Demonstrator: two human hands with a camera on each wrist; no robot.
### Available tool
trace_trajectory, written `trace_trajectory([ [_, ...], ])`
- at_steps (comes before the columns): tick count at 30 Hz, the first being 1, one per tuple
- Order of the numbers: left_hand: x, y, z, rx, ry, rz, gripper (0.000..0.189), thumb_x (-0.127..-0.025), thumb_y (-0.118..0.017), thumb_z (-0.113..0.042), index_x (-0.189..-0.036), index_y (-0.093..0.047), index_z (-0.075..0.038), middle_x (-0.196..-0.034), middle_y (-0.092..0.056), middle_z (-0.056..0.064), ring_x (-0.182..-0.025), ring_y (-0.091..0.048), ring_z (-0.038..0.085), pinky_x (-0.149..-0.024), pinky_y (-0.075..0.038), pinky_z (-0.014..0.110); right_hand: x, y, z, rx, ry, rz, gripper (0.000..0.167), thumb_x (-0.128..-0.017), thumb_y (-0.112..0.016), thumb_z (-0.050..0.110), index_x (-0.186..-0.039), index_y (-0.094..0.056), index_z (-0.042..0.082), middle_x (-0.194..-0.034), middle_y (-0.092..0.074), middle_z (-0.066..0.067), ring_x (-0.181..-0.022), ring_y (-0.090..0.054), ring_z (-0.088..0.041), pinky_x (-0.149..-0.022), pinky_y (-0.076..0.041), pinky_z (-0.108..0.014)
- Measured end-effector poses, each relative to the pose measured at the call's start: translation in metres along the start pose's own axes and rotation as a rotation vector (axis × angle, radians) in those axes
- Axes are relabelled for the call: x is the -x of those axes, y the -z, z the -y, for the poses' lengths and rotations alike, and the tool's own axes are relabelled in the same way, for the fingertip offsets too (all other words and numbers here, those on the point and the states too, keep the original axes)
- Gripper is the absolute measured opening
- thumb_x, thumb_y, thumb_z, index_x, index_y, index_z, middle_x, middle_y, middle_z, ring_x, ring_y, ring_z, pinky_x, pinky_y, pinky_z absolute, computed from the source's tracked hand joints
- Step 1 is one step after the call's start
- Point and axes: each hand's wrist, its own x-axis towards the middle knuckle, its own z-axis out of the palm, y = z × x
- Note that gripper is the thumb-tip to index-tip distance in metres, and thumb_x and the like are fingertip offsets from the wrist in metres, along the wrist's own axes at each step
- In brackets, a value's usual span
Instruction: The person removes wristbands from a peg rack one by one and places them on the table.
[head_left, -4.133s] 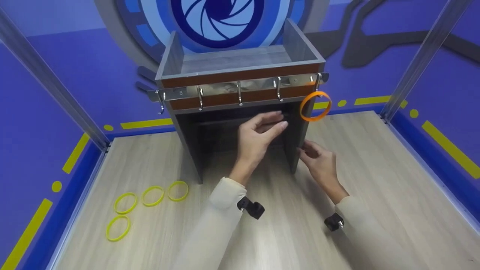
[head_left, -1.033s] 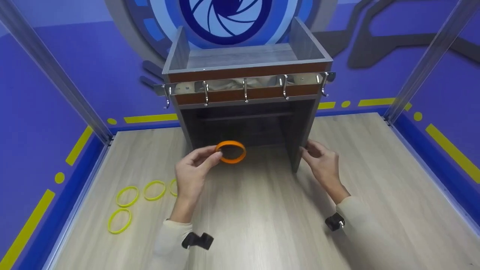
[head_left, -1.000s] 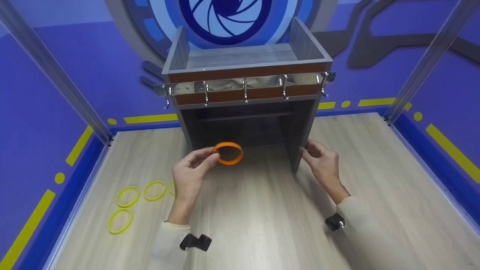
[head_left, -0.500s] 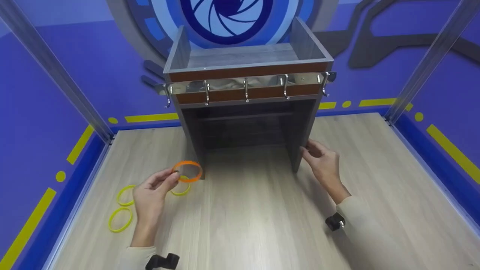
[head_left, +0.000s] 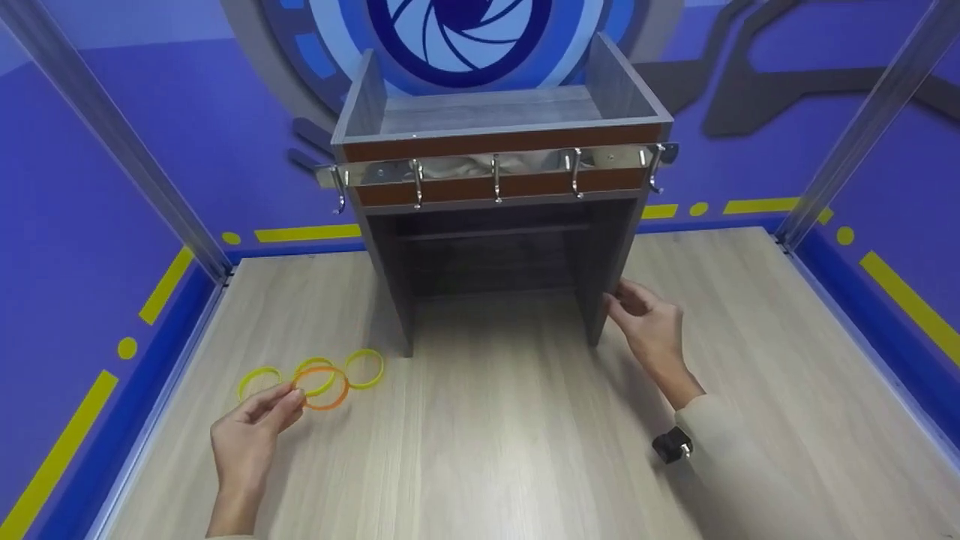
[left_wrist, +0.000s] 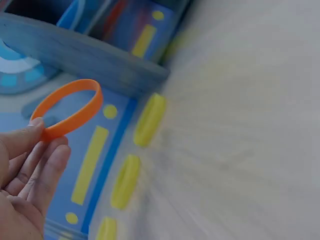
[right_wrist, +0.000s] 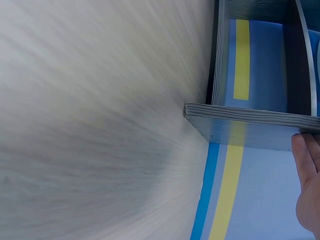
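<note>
My left hand (head_left: 255,439) pinches an orange wristband (head_left: 325,407) between thumb and fingers at its near side. In the left wrist view this wristband (left_wrist: 75,120) is held raised, clear of the tabletop. From the head, it overlaps the middle one of three visible yellow wristbands (head_left: 365,387); my left hand partly covers the leftmost. With thumb at the front edge and fingers along the outer face, my right hand (head_left: 651,334) holds the right side panel (head_left: 609,277) of a grey wooden hook rack (head_left: 502,139). The right wrist view hides the thumb.
Several metal hooks (head_left: 496,180) project from a strip across the rack's front, all bare. Under it is a dark open bay (head_left: 487,262) between two side panels. Blue-purple walls (head_left: 97,187) with metal posts enclose the wooden tabletop (head_left: 480,450) on the left, back and right.
The orange wristband hung on the rack's far-right hook at first. My left hand has carried it left and down, over the yellow wristbands. My right hand stays on the panel.
</note>
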Motion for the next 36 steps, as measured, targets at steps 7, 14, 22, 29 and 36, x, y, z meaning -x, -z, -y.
trace_trajectory([
  [7, -0.006, 0.012, 0.018, -0.048, 0.062, 0.002, 0.035, -0.096, -0.08, -0.005, -0.127, -0.071, 0.009, -0.099, -0.081, 0.003, -0.082, -0.078, 0.011, -0.082, -0.065, 0.028, 0.0, -0.001, 0.015, 0.016, 0.0, -0.008, 0.024, -0.091, -0.079, -0.009, -0.114, -0.076, -0.01, -0.103, -0.078, -0.022, -0.089, -0.076, -0.022, -0.077, -0.059, -0.014],
  [14, -0.007, 0.021, 0.029, -0.099, 0.112, 0.006, 0.035, -0.097, -0.079, -0.006, -0.126, -0.07, 0.011, -0.098, -0.08, 0.008, -0.079, -0.078, 0.014, -0.079, -0.065, 0.029, -0.002, 0.001, -0.001, 0.013, 0.005, -0.012, 0.024, -0.091, -0.083, -0.001, -0.115, -0.08, -0.003, -0.104, -0.079, -0.016, -0.088, -0.075, -0.012, -0.078, -0.061, -0.016],
  [22, -0.004, 0.026, 0.034, -0.156, 0.129, 0.014, 0.032, -0.098, -0.078, -0.006, -0.124, -0.072, 0.011, -0.094, -0.08, 0.012, -0.078, -0.078, 0.014, -0.076, -0.065, 0.027, -0.001, 0.002, -0.005, 0.044, 0.018, -0.023, 0.024, -0.09, -0.084, 0.001, -0.113, -0.079, -0.004, -0.103, -0.079, -0.017, -0.085, -0.074, -0.007, -0.077, -0.058, -0.012],
  [29, -0.004, 0.029, 0.036, -0.282, 0.101, -0.002, 0.028, -0.098, -0.077, -0.007, -0.12, -0.074, 0.01, -0.093, -0.08, 0.015, -0.076, -0.078, 0.017, -0.07, -0.065, 0.025, -0.001, 0.001, -0.007, 0.018, 0.028, -0.012, 0.023, -0.091, -0.083, -0.001, -0.114, -0.08, -0.003, -0.101, -0.08, -0.015, -0.085, -0.072, 0.001, -0.078, -0.059, -0.014],
  [36, -0.002, 0.031, 0.039, -0.3, 0.085, -0.049, 0.026, -0.097, -0.077, -0.006, -0.115, -0.075, 0.012, -0.09, -0.079, 0.016, -0.071, -0.078, 0.017, -0.066, -0.065, 0.025, 0.0, 0.001, -0.008, 0.039, 0.034, -0.019, 0.022, -0.09, -0.084, 0.001, -0.112, -0.08, -0.003, -0.101, -0.08, -0.015, -0.083, -0.072, -0.002, -0.077, -0.058, -0.013],
])
